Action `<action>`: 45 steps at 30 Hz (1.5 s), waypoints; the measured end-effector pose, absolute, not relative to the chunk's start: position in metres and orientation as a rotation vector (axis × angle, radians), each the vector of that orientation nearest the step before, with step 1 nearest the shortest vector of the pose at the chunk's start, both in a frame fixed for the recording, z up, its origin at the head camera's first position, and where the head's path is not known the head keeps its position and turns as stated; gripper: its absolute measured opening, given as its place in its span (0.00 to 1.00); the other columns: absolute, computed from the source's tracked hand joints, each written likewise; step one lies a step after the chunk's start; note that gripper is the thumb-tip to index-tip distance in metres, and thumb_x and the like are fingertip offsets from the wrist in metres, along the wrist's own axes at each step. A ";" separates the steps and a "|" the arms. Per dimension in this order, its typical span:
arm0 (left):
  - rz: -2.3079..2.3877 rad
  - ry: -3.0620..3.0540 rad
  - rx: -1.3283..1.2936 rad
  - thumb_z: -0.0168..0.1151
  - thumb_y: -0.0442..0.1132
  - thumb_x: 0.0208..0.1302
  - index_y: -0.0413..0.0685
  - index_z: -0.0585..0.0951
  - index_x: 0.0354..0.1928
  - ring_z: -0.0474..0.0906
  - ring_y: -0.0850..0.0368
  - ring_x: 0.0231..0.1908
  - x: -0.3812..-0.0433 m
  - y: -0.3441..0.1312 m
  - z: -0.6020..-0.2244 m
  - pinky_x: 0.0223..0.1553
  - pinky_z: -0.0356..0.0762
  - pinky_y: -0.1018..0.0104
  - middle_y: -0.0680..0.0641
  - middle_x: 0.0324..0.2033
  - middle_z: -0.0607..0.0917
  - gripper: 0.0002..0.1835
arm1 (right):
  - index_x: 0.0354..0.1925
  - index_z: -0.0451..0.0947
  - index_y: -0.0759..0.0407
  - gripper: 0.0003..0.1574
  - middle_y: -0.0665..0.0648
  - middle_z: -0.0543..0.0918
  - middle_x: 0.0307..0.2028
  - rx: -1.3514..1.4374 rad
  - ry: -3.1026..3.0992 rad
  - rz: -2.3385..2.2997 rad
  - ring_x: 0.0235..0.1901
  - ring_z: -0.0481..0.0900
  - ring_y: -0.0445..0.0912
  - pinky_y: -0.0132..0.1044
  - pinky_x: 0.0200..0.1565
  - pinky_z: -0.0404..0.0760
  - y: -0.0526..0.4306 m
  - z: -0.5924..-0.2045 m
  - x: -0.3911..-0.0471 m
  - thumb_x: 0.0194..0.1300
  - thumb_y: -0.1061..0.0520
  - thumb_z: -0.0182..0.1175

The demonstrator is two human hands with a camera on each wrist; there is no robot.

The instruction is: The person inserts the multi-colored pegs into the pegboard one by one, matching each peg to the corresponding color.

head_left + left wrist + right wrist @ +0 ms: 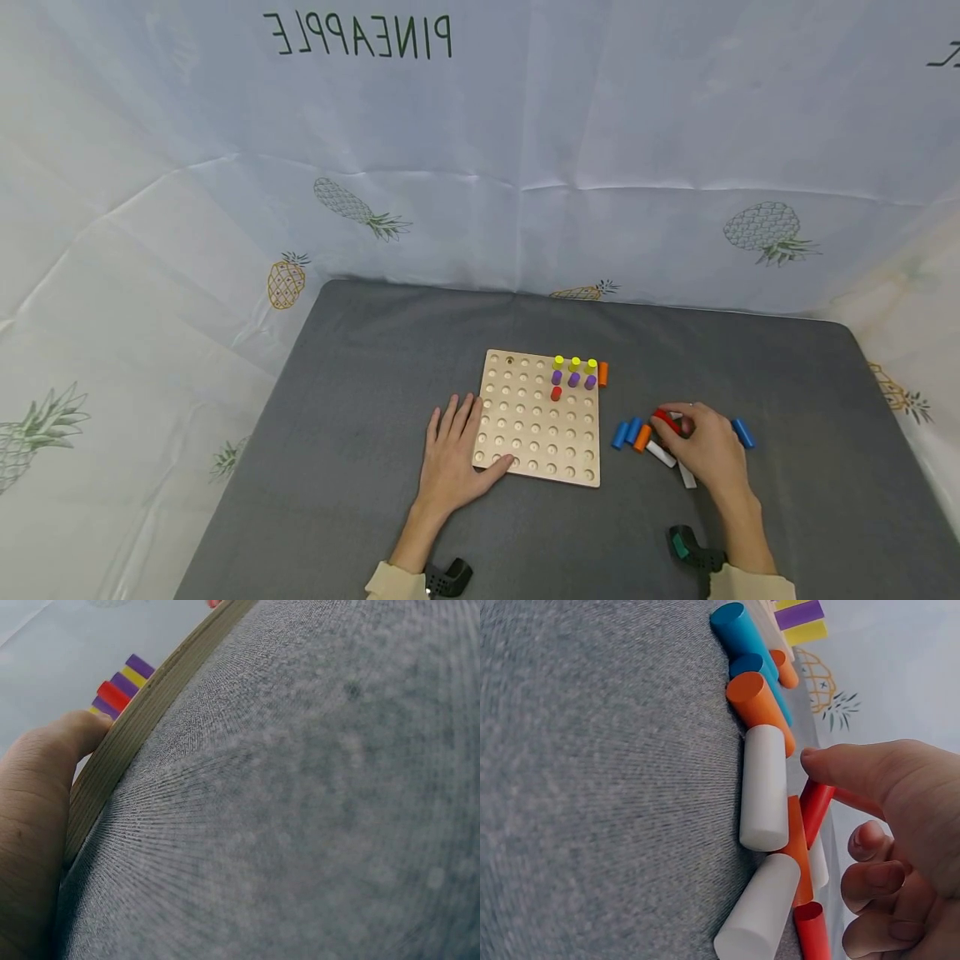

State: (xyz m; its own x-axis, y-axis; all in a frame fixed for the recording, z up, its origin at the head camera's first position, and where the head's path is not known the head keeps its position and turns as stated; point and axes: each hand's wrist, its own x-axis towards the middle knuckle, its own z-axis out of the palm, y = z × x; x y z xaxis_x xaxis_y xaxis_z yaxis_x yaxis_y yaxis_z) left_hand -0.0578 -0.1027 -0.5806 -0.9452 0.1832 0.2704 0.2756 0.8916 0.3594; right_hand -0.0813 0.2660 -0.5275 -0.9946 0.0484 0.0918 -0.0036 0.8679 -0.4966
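Observation:
A pale wooden pegboard (525, 433) with rows of round holes lies on the table. Yellow pegs (575, 364), purple pegs (573, 379) and one red peg (556, 393) stand in it toward the back right. My left hand (452, 467) lies at the board's front left corner, fingers straight along the left side and thumb on the front edge (127, 742). Right of the board, my right hand (707, 446) pinches a red peg (666, 421) between thumb and index finger, above a loose group of pegs. Its other fingers (877, 877) are curled.
Loose blue pegs (620, 434), an orange peg (642, 437) and white pegs (661, 453) lie around the right hand. Another blue peg (743, 432) is right of it. One orange peg (603, 373) lies against the board's right edge. A pineapple-print curtain (480, 233) hangs behind the grey table (360, 400).

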 end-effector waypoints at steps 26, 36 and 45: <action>-0.608 -2.840 -0.336 0.65 0.71 0.56 0.48 0.64 0.78 0.60 0.43 0.78 -0.057 -0.103 -0.582 0.77 0.54 0.37 0.43 0.75 0.70 0.54 | 0.45 0.87 0.58 0.15 0.53 0.67 0.24 -0.071 -2.856 0.826 0.17 0.56 0.40 0.31 0.17 0.54 0.262 -0.521 -0.079 0.65 0.50 0.70; -0.597 -2.837 -0.336 0.65 0.71 0.56 0.49 0.63 0.78 0.61 0.43 0.78 -0.057 -0.102 -0.582 0.77 0.55 0.37 0.43 0.74 0.71 0.54 | 0.45 0.87 0.59 0.15 0.53 0.67 0.24 -0.073 -2.799 0.852 0.16 0.54 0.39 0.31 0.16 0.54 0.260 -0.517 -0.079 0.64 0.52 0.71; -0.581 -2.835 -0.334 0.65 0.72 0.55 0.49 0.64 0.78 0.61 0.43 0.77 -0.058 -0.103 -0.583 0.77 0.55 0.38 0.43 0.74 0.71 0.54 | 0.47 0.87 0.58 0.17 0.54 0.69 0.26 -0.094 -2.793 0.924 0.18 0.58 0.39 0.31 0.17 0.56 0.249 -0.511 -0.081 0.65 0.50 0.71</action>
State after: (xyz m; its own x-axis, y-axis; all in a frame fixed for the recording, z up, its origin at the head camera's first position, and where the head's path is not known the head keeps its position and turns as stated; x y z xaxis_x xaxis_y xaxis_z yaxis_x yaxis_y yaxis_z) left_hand -0.0577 -0.1027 -0.5826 -0.9482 0.1754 0.2650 0.2655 0.8954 0.3575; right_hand -0.0814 0.2490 -0.5109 -0.9785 0.1218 0.1666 -0.0016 0.8028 -0.5962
